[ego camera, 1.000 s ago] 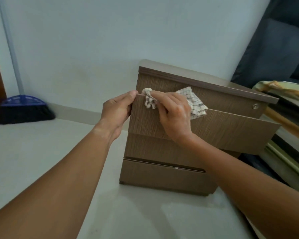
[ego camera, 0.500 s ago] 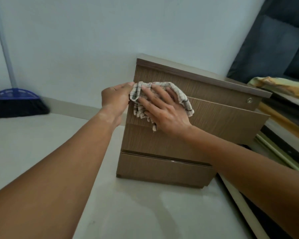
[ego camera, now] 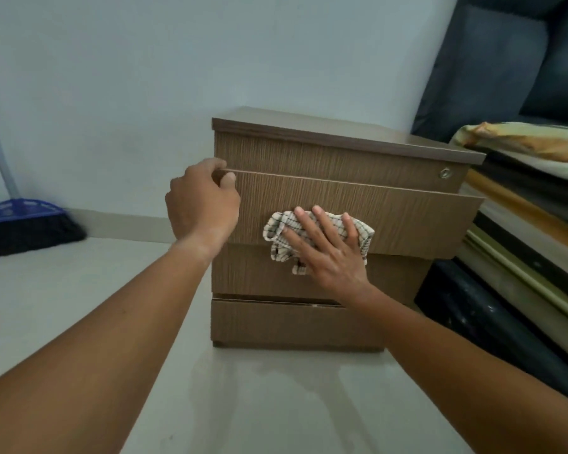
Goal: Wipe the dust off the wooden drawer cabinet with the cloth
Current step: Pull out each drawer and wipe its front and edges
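Observation:
The wooden drawer cabinet (ego camera: 325, 152) stands on a pale floor against a light wall. Its middle drawer (ego camera: 407, 217) is pulled out a little. My left hand (ego camera: 204, 204) grips the top left corner of that drawer front. A white checked cloth (ego camera: 277, 235) lies flat against the lower middle of the drawer front, with my right hand (ego camera: 328, 253) pressing it there, palm down and fingers spread. Part of the cloth hangs below the drawer's bottom edge.
A blue and black broom head (ego camera: 23, 226) rests on the floor at the far left by the wall. To the right of the cabinet are a low bed frame (ego camera: 518, 273) and folded bedding (ego camera: 522, 142). Dark upholstery (ego camera: 505, 67) rises behind.
My right hand has slid the cloth from the drawer's top left edge down and right to the lower middle of its front. My left hand still holds the drawer's corner.

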`<action>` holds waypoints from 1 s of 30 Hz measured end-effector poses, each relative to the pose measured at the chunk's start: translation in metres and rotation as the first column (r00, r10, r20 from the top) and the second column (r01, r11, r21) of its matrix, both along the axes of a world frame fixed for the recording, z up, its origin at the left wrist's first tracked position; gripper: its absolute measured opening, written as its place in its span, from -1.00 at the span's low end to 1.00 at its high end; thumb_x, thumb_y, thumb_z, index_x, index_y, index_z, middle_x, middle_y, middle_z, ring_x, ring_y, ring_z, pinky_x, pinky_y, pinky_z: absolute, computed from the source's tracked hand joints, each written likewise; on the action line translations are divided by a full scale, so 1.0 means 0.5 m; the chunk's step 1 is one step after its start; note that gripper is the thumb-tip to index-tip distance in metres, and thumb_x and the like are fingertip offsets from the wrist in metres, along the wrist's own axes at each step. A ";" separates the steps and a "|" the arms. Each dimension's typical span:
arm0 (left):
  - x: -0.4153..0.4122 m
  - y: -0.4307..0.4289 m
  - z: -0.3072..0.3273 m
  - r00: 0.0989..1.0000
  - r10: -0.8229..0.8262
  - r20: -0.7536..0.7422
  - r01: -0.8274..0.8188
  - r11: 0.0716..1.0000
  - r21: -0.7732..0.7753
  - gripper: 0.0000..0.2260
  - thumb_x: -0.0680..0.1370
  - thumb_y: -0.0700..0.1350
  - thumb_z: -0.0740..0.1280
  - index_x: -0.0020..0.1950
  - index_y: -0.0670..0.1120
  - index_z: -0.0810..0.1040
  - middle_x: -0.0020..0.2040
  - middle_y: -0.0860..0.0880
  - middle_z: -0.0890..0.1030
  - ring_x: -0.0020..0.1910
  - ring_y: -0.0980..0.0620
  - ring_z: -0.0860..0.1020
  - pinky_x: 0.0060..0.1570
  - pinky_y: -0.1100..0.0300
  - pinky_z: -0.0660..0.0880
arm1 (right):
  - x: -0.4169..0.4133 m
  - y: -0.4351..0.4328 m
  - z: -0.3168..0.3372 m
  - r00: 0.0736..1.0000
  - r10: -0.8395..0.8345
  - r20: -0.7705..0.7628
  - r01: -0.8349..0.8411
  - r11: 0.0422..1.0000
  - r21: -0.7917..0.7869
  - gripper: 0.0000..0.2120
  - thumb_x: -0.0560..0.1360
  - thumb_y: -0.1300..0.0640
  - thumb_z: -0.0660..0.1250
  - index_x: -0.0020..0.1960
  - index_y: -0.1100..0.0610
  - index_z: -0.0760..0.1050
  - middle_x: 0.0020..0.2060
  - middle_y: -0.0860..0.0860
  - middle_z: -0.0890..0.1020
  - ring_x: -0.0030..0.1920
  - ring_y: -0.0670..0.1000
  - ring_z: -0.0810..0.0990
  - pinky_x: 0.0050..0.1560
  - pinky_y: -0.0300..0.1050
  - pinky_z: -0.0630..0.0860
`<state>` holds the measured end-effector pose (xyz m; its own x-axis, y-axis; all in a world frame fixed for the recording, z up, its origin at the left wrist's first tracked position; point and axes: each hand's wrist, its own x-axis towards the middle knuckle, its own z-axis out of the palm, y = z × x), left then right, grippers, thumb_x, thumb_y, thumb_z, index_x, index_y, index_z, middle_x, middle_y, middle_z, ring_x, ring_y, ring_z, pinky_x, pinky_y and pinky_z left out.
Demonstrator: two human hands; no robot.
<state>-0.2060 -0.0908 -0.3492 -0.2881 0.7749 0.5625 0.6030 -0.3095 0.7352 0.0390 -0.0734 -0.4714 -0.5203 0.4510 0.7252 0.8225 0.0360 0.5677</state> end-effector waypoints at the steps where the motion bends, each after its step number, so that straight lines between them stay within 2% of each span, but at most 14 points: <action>1: 0.009 0.000 -0.010 0.987 0.037 -0.160 -0.030 0.999 0.044 -0.72 0.62 0.00 0.29 0.30 0.00 0.60 0.26 -0.05 0.63 0.30 -0.13 0.52 0.31 -0.05 0.40 | 0.031 -0.005 0.006 0.999 -0.022 -0.027 0.023 0.999 0.043 -0.32 0.62 -0.12 0.29 0.63 -0.14 0.03 0.62 0.01 0.09 0.61 0.12 0.12 0.53 0.27 -0.07; 3: 0.034 0.008 -0.026 0.892 0.118 -0.436 -0.056 0.987 0.151 -0.65 0.61 0.04 0.25 0.36 -0.02 0.56 0.40 -0.07 0.53 0.48 -0.19 0.32 0.46 -0.20 0.18 | 0.069 -0.008 0.037 0.991 -0.077 -0.108 0.082 0.996 0.044 -0.41 0.66 -0.19 0.20 0.62 -0.15 0.09 0.63 0.01 0.10 0.61 0.14 0.11 0.53 0.27 -0.10; 6: 0.093 0.016 -0.042 0.765 0.088 -0.638 0.005 0.990 0.143 -0.64 0.63 0.06 0.18 0.31 -0.04 0.60 0.48 -0.05 0.45 0.54 -0.20 0.22 0.51 -0.26 0.03 | 0.066 0.001 0.107 0.926 -0.173 -0.334 0.167 0.985 -0.047 -0.42 0.67 -0.18 0.13 0.63 -0.12 0.05 0.64 0.01 0.05 0.63 0.15 0.00 0.54 0.29 -0.12; 8: 0.138 0.014 -0.055 0.729 0.064 -0.682 0.025 0.993 0.119 -0.62 0.64 0.04 0.16 0.36 -0.07 0.56 0.53 -0.07 0.37 0.54 -0.21 0.22 0.51 -0.28 0.03 | 0.054 0.009 0.132 0.889 -0.179 -0.422 0.186 0.982 -0.026 -0.42 0.63 -0.15 0.19 0.60 -0.09 0.14 0.60 0.04 0.17 0.58 0.14 0.09 0.49 0.23 0.00; 10: 0.175 0.012 -0.068 0.718 0.053 -0.694 0.043 0.992 0.119 -0.57 0.65 0.03 0.14 0.49 -0.08 0.41 0.57 -0.08 0.29 0.56 -0.22 0.18 0.52 -0.27 0.00 | 0.052 0.016 0.139 0.871 -0.148 -0.469 0.176 0.984 0.015 -0.46 0.57 -0.13 0.30 0.51 -0.06 0.30 0.46 0.07 0.28 0.42 0.13 0.21 0.36 0.13 0.11; 14: 0.225 0.011 -0.091 0.697 0.036 -0.716 0.074 0.990 0.121 -0.48 0.65 0.05 0.16 0.58 -0.07 0.23 0.61 -0.09 0.15 0.60 -0.20 0.06 0.53 -0.23 -0.11 | 0.127 0.011 0.149 0.837 -0.146 -0.527 0.197 0.980 0.041 -0.56 0.49 -0.07 0.38 0.34 -0.05 0.44 0.23 0.05 0.30 0.22 0.11 0.27 0.18 0.05 0.16; 16: 0.236 0.011 -0.102 0.700 0.032 -0.714 0.075 0.990 0.118 -0.43 0.63 0.08 0.18 0.60 -0.08 0.16 0.62 -0.08 0.10 0.61 -0.18 0.02 0.52 -0.23 -0.16 | 0.183 0.007 0.146 0.783 -0.143 -0.606 0.231 0.971 0.070 -0.65 0.53 -0.06 0.32 0.29 -0.04 0.46 0.20 0.07 0.33 0.18 0.12 0.29 0.15 0.04 0.17; 18: 0.244 0.010 -0.112 0.702 0.037 -0.711 0.069 0.990 0.119 -0.39 0.62 0.10 0.19 0.61 -0.08 0.12 0.63 -0.08 0.06 0.61 -0.18 0.00 0.51 -0.25 -0.18 | 0.234 -0.003 0.139 0.661 -0.155 -0.735 0.308 0.948 0.077 -0.69 0.59 -0.11 0.20 0.28 -0.04 0.46 0.21 0.11 0.38 0.18 0.14 0.30 0.15 0.05 0.21; 20: 0.254 0.011 -0.126 0.714 0.038 -0.699 0.079 0.988 0.134 -0.38 0.61 0.10 0.20 0.61 -0.07 0.14 0.63 -0.08 0.07 0.61 -0.19 0.00 0.51 -0.28 -0.18 | 0.276 -0.017 0.136 0.489 -0.150 -0.859 0.367 0.929 0.047 -0.69 0.63 -0.12 0.15 0.30 -0.04 0.44 0.23 0.16 0.42 0.21 0.18 0.35 0.17 0.09 0.27; 23: 0.273 0.005 -0.150 0.705 0.023 -0.709 0.169 0.965 0.199 -0.47 0.59 0.05 0.23 0.54 -0.09 0.32 0.59 -0.11 0.24 0.60 -0.22 0.07 0.51 -0.31 -0.10 | 0.302 -0.036 0.117 0.206 -0.121 -0.971 0.413 0.910 -0.025 -0.66 0.65 -0.15 0.09 0.30 -0.04 0.46 0.23 0.12 0.38 0.20 0.14 0.36 0.17 0.04 0.29; 25: 0.286 -0.002 -0.177 0.672 -0.006 -0.740 0.257 0.940 0.226 -0.54 0.57 0.00 0.24 0.44 -0.12 0.47 0.47 -0.12 0.45 0.54 -0.22 0.25 0.49 -0.30 0.09 | 0.296 -0.047 0.079 -0.038 -0.047 -0.998 0.346 0.936 -0.058 -0.66 0.67 -0.13 0.09 0.16 0.02 0.55 0.17 0.05 0.35 0.16 0.11 0.43 0.15 0.03 0.36; 27: 0.293 -0.010 -0.201 0.653 -0.052 -0.755 0.305 0.931 0.199 -0.59 0.57 -0.01 0.20 0.34 -0.14 0.56 0.31 -0.11 0.61 0.41 -0.18 0.45 0.39 -0.23 0.31 | 0.282 -0.059 0.034 -0.261 0.012 -0.965 0.200 0.979 -0.042 -0.73 0.67 -0.03 0.15 0.15 0.07 0.57 0.14 -0.02 0.35 0.09 0.11 0.51 0.12 0.06 0.47; 28: 0.294 -0.013 -0.210 0.653 -0.072 -0.754 0.305 0.936 0.174 -0.60 0.57 -0.01 0.19 0.32 -0.15 0.59 0.25 -0.11 0.65 0.34 -0.14 0.52 0.34 -0.18 0.38 | 0.275 -0.064 0.015 -0.337 0.026 -0.941 0.152 0.988 -0.027 -0.75 0.66 0.03 0.18 0.19 0.08 0.56 0.16 -0.01 0.40 0.11 0.13 0.53 0.15 0.09 0.49; 30: 0.290 -0.016 -0.220 0.662 -0.087 -0.744 0.268 0.955 0.127 -0.64 0.57 -0.05 0.23 0.29 -0.14 0.61 0.19 -0.10 0.68 0.24 -0.08 0.60 0.29 -0.12 0.42 | 0.260 -0.073 -0.005 -0.398 0.068 -0.915 0.143 0.990 0.011 -0.74 0.65 0.06 0.19 0.24 0.11 0.56 0.18 0.04 0.49 0.17 0.15 0.53 0.24 0.14 0.48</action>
